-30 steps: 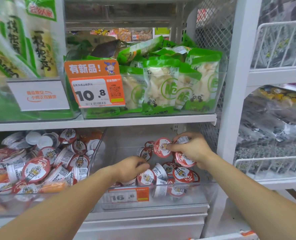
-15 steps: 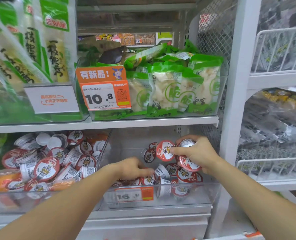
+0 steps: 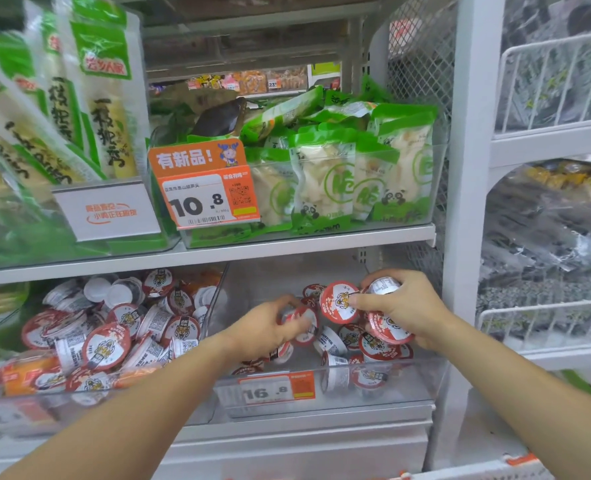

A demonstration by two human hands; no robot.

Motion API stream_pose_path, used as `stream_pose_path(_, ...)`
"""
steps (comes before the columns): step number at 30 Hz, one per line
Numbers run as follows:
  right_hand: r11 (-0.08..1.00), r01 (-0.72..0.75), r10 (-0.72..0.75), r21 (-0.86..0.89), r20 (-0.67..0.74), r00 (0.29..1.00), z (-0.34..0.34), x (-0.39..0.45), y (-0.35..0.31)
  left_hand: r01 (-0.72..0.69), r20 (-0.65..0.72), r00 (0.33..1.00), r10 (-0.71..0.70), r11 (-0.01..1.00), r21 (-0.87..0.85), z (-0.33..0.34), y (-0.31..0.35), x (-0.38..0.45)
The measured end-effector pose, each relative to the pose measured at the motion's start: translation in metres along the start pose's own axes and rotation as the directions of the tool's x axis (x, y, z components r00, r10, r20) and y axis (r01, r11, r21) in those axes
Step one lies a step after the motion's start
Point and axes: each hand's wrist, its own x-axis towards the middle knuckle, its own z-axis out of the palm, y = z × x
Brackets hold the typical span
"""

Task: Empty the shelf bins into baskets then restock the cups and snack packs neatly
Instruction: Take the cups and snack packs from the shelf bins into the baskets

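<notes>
Both my hands reach into the clear right bin (image 3: 373,398) on the lower shelf, which holds several small red-lidded tiger cups (image 3: 351,336). My right hand (image 3: 403,308) grips three cups at once: one (image 3: 339,301) pinched under the thumb, one (image 3: 382,285) on top, one (image 3: 387,329) below. My left hand (image 3: 264,327) curls round a single cup (image 3: 301,318) in the middle of the bin. The left bin (image 3: 96,407) is heaped with the same cups (image 3: 105,346). Green snack packs (image 3: 325,181) stand in the bin above.
A price tag reading 16.8 (image 3: 275,391) hangs on the right bin's front wall. Tall green packs (image 3: 90,91) fill the upper left bin. A white upright post (image 3: 467,202) borders the bin on the right, with wire baskets (image 3: 557,327) beyond it.
My left hand has closed round a cup and lifted it slightly. My right hand keeps its handful of cups and has shifted little. The camera has moved closer.
</notes>
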Motion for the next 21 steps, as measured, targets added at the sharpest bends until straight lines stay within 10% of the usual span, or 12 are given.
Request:
stream_pose_path(7,0.998,0.063,-0.062,-0.002,0.085,0.994,-0.033,-0.065,-0.024,-0.229,-0.305,0.935,0.179,0.964,-0.136,-0.021,0.055,-0.056)
stream_pose_path(13,0.944,-0.088,0.188,-0.319,0.299,0.935,-0.087,-0.133,0.022,-0.124,0.113,0.983,0.147,0.975,-0.185,0.057,0.077,-0.107)
stream_pose_path(21,0.441,-0.087,0.537,-0.893,0.185,0.823,-0.108,-0.176,0.175,0.196,0.374,0.913,-0.163,0.979,-0.052,0.268,0.058,-0.129)
